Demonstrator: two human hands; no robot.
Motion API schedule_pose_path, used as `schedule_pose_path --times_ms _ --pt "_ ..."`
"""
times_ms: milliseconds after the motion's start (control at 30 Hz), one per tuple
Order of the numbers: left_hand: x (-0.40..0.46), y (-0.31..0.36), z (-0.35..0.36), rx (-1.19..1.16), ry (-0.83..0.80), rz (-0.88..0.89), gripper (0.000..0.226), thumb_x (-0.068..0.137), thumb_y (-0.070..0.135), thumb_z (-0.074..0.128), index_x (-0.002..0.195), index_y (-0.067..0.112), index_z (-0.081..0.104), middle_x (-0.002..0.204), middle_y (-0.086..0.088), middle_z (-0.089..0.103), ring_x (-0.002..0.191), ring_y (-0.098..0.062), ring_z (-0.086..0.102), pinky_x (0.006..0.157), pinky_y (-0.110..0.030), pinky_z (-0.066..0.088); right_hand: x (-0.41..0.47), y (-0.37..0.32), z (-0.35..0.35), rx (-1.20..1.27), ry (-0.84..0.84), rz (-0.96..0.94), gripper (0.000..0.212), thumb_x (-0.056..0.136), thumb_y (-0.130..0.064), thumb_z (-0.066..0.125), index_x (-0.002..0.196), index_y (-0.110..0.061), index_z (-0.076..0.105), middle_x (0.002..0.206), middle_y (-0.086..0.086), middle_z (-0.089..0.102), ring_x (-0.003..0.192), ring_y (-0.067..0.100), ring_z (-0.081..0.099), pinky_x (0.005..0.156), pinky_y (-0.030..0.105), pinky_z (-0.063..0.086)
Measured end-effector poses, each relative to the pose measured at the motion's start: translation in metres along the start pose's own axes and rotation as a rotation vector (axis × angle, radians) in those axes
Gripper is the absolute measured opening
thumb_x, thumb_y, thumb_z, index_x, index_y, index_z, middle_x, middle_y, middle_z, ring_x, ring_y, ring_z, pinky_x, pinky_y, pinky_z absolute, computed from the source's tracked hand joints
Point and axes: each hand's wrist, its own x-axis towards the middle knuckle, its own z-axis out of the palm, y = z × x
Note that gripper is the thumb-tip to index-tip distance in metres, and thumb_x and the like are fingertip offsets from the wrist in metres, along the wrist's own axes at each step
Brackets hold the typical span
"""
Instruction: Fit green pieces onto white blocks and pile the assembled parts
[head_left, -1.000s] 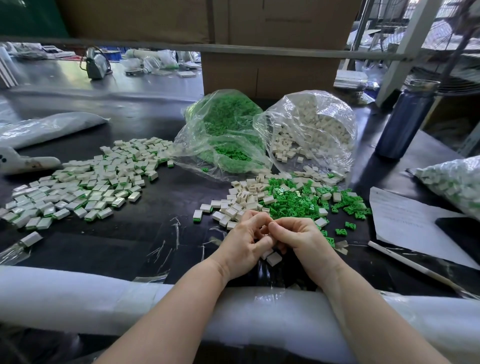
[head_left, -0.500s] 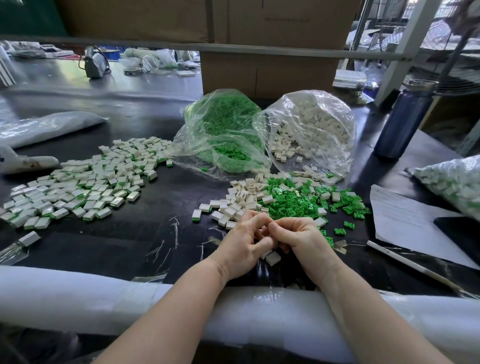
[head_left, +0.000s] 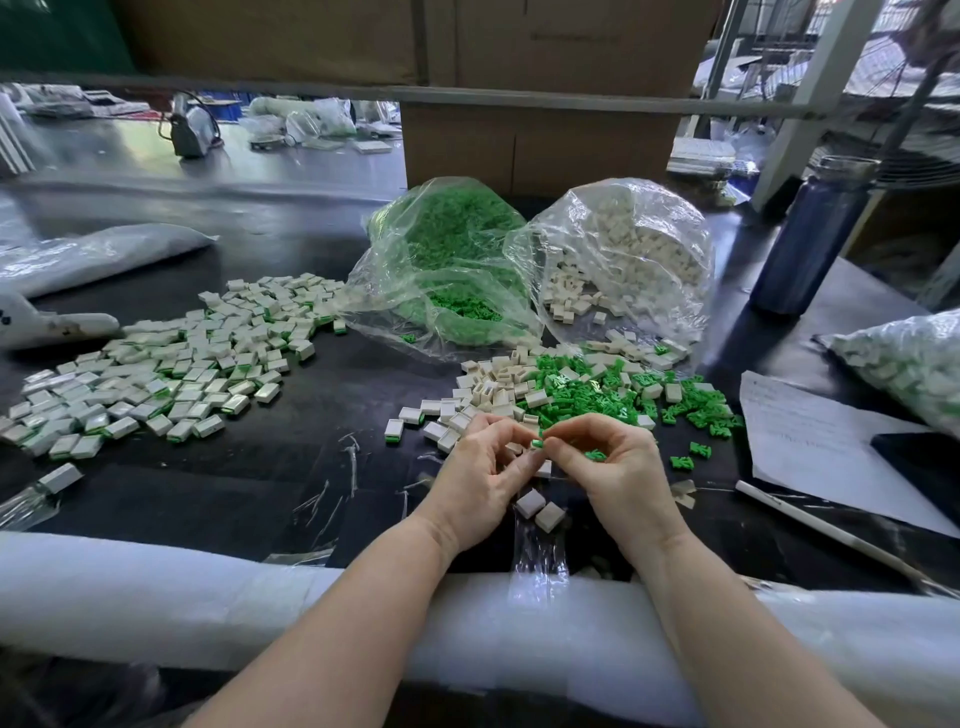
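White foam edge: a padded roll (head_left: 156, 587) is laid along the near side of the bench (head_left: 322, 395); both forearms are rested on it.
Loose blocks: two white blocks (head_left: 540, 510) are lying on the bench just under the hands.
Left hand (head_left: 480, 480): fingers are curled; a white block seems to be held in the grip, mostly hidden by the fingers.
Right hand (head_left: 615, 467): a small green piece (head_left: 537, 443) is pinched at the fingertips, held against the left hand's fingers; another green piece (head_left: 595, 455) is seen at the palm.
Step judged: one fitting is under way, not yet seated.
Unassembled stock: a mixed heap of green and white parts (head_left: 582, 387) is spread just beyond the hands.
Done pile: a wide spread of assembled parts (head_left: 171, 364) is seen to the left.
Left to do: two bags, green (head_left: 447, 260) and white (head_left: 623, 260), are well filled, so much work is judged to remain.
Hard to make out: the joint itself; writing on the paper (head_left: 810, 441) at right.
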Motion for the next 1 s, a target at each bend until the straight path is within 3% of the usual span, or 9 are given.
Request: schedule_pose_path --times_ms 67,200,333,433,500,600,700,833,1000 --pt "0.0 -0.001 0.001 0.008 0.005 -0.004 0.015 0.088 0.018 0.061 0.098 0.006 0.063 0.11 -0.011 0.05 0.09 -0.034 0.058 0.085 -0.035 0.05 -0.001 -0.001 0.001 -0.063 -0.006 -0.048 0.015 0.076 -0.001 0.072 0.073 -0.015 0.069 0.075 0.003 0.068 0.071 0.014 0.06 0.067 0.019 0.049" --pt "-0.001 0.0 0.003 0.015 0.017 -0.002 0.015 0.087 0.019 0.062 0.097 0.008 0.064 0.107 -0.009 0.054 0.089 -0.033 0.059 0.085 -0.038 0.051 0.0 0.001 0.002 -0.19 -0.032 -0.04 0.011 0.082 -0.005 0.068 0.076 -0.014 0.063 0.076 0.001 0.062 0.072 0.014 0.056 0.069 0.025 0.047" --pt "-0.001 -0.001 0.002 0.022 0.068 0.011 0.008 0.086 0.016 0.063 0.093 0.011 0.065 0.093 -0.005 0.062 0.08 -0.02 0.061 0.076 -0.024 0.051 0.0 0.0 0.004 -0.169 -0.016 -0.035 0.011 0.085 -0.009 0.065 0.077 -0.016 0.062 0.075 0.0 0.062 0.071 0.013 0.055 0.069 0.024 0.046" --pt "-0.001 -0.002 0.001 0.056 0.221 0.045 0.009 0.085 0.014 0.065 0.091 0.021 0.064 0.078 0.009 0.062 0.069 0.0 0.057 0.068 -0.01 0.046 0.001 0.001 0.002 -0.145 0.047 -0.03 0.015 0.085 -0.012 0.066 0.073 -0.02 0.062 0.071 -0.005 0.061 0.066 0.005 0.054 0.064 0.015 0.044" --pt "-0.001 -0.003 -0.003 0.047 0.377 0.021 0.014 0.086 0.012 0.064 0.095 0.023 0.064 0.078 0.008 0.063 0.07 -0.003 0.06 0.07 -0.017 0.051 0.001 0.003 0.001 -0.143 0.088 -0.008 0.016 0.084 -0.011 0.067 0.072 -0.02 0.062 0.069 -0.005 0.061 0.065 0.004 0.054 0.061 0.011 0.043" --pt "0.001 -0.006 -0.012 0.14 0.639 -0.034 0.015 0.087 0.008 0.061 0.097 0.017 0.068 0.085 -0.002 0.063 0.072 -0.016 0.06 0.072 -0.028 0.052 0.002 0.007 -0.001 -0.193 0.134 0.024 0.015 0.084 -0.013 0.067 0.072 -0.02 0.062 0.071 -0.002 0.062 0.069 0.012 0.055 0.063 0.015 0.045" --pt "0.002 -0.009 -0.02 0.203 0.766 -0.122 0.018 0.088 0.005 0.059 0.1 0.013 0.069 0.101 -0.006 0.055 0.078 -0.013 0.054 0.081 -0.023 0.046 0.003 0.009 -0.002 -0.256 0.164 0.036 0.014 0.084 -0.015 0.067 0.072 -0.02 0.062 0.073 -0.003 0.061 0.073 0.015 0.056 0.066 0.02 0.044" --pt "0.004 -0.014 -0.023 0.225 0.741 -0.258 0.023 0.089 0.003 0.056 0.11 0.006 0.065 0.112 -0.004 0.04 0.084 -0.013 0.047 0.077 -0.001 0.026 0.004 0.01 -0.003 -0.345 0.179 0.043 0.012 0.084 -0.015 0.067 0.074 -0.019 0.063 0.076 -0.003 0.061 0.079 0.018 0.056 0.072 0.026 0.043" --pt "0.004 -0.016 -0.021 0.338 0.63 -0.295 0.032 0.091 0.007 0.052 0.122 0.002 0.057 0.127 -0.01 0.039 0.103 -0.017 0.045 0.083 -0.004 0.022 0.004 0.011 -0.003 -0.498 0.137 0.06 0.007 0.085 -0.012 0.065 0.081 -0.018 0.065 0.084 -0.005 0.059 0.091 0.019 0.053 0.077 0.026 0.038"
